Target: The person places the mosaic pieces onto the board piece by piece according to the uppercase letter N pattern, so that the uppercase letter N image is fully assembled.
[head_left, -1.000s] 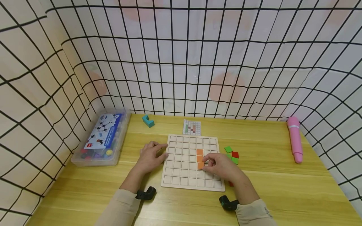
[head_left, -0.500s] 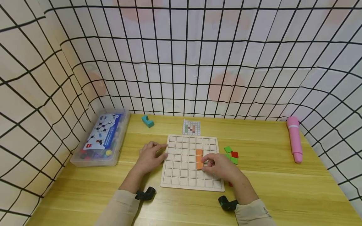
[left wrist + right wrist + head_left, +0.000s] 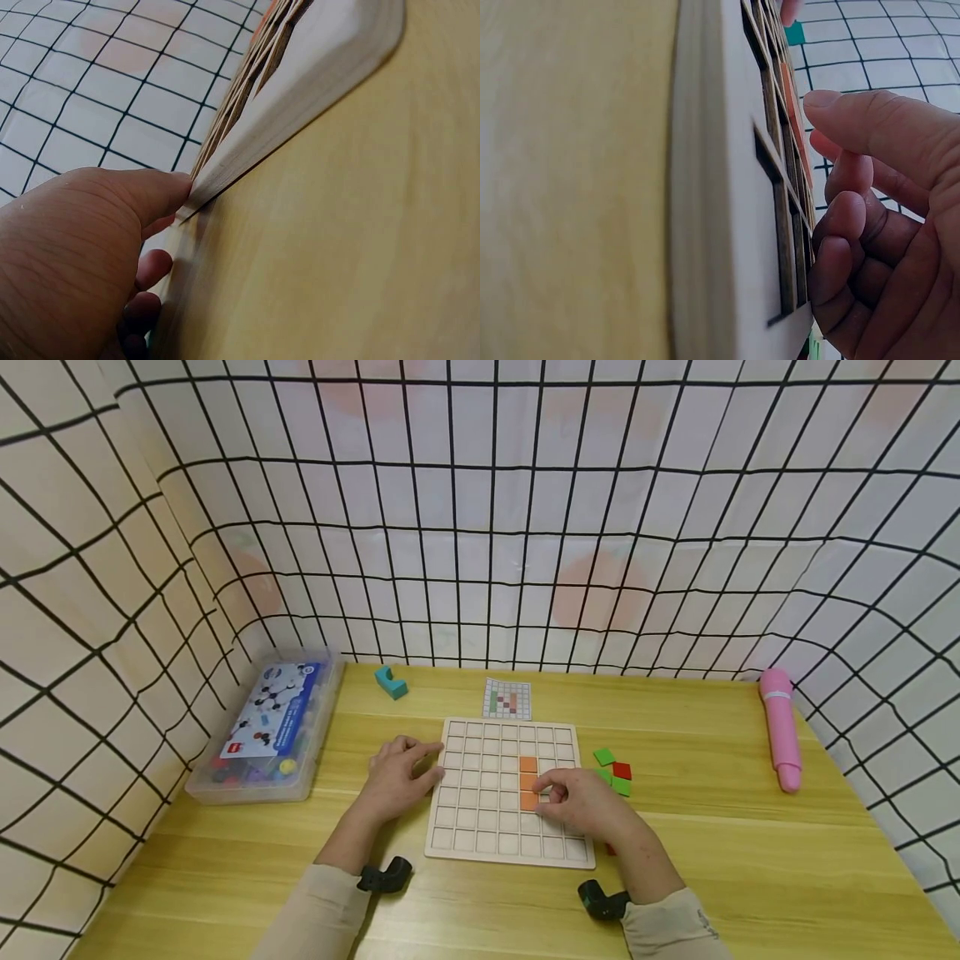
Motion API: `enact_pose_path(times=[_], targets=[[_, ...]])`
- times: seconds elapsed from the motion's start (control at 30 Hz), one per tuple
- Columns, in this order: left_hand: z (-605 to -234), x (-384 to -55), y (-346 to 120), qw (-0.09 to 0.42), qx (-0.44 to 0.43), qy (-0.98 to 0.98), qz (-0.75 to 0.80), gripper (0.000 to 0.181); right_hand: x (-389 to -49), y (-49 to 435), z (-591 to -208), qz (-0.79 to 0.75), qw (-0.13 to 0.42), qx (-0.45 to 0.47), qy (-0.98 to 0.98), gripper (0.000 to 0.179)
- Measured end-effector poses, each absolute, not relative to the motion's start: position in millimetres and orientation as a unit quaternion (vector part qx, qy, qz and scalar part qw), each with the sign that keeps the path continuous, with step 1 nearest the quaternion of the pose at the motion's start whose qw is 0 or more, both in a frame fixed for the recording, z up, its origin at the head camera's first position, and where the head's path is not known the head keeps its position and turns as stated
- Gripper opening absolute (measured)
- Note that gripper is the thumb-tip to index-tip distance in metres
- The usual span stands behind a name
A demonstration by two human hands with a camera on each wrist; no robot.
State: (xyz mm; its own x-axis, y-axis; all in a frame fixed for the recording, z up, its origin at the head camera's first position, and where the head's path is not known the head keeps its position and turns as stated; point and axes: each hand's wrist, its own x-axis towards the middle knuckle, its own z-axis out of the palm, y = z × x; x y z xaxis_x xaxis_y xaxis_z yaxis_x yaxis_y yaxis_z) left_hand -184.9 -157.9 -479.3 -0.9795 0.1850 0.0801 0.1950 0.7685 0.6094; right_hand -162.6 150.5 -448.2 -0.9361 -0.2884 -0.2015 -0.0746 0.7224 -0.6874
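A pale wooden grid board (image 3: 480, 835) lies on the table in the head view. Three orange tiles (image 3: 528, 764) form a column in its cells, right of centre. My right hand (image 3: 581, 802) is over the board's right half, thumb and index fingertips apart beside the lower two orange tiles; whether they touch is unclear. In the right wrist view its thumb (image 3: 870, 124) is extended, the other fingers bent, and nothing shows between them. My left hand (image 3: 397, 777) rests on the table, thumb and index finger touching the board's left edge (image 3: 262, 150).
Several green (image 3: 604, 757) and red tiles (image 3: 622, 771) lie right of the board. Behind it sits a printed grid card (image 3: 507, 699). A teal block (image 3: 391, 682) and a clear plastic box (image 3: 262, 718) are at left; a pink wand-shaped object (image 3: 782, 731) stands far right. Black mesh surrounds the table.
Both hands and the tiles keep their places on the board. Only the head view has shifted very slightly.
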Motion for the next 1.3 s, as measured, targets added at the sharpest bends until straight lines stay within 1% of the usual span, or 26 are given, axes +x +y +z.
enact_pose_path(times=[0.37, 0.7, 1.0, 1.13, 1.3], targets=[[-481.0, -184.8, -158.6, 0.005, -0.099, -0.941, -0.324, 0.045, -163.5, 165.5, -443.0, -0.395, 0.154, -0.075, 0.903, 0.02], [-481.8, -184.5, -158.7, 0.01, -0.097, -0.941, -0.325, 0.045, -167.0, 200.5, -440.3, -0.386, 0.134, -0.067, 0.91, 0.023], [-481.0, -185.0, -157.9, 0.007, -0.096, -0.94, -0.327, 0.044, -172.4, 238.4, -440.2, -0.356, 0.115, -0.065, 0.925, 0.032], [-480.9, -185.1, -158.0, 0.007, -0.098, -0.939, -0.331, 0.044, -176.3, 255.2, -442.1, -0.33, 0.101, -0.07, 0.936, 0.029], [-480.9, -184.8, -158.7, 0.007, -0.099, -0.938, -0.332, 0.045, -179.2, 270.1, -446.0, -0.32, 0.108, -0.064, 0.939, 0.031]])
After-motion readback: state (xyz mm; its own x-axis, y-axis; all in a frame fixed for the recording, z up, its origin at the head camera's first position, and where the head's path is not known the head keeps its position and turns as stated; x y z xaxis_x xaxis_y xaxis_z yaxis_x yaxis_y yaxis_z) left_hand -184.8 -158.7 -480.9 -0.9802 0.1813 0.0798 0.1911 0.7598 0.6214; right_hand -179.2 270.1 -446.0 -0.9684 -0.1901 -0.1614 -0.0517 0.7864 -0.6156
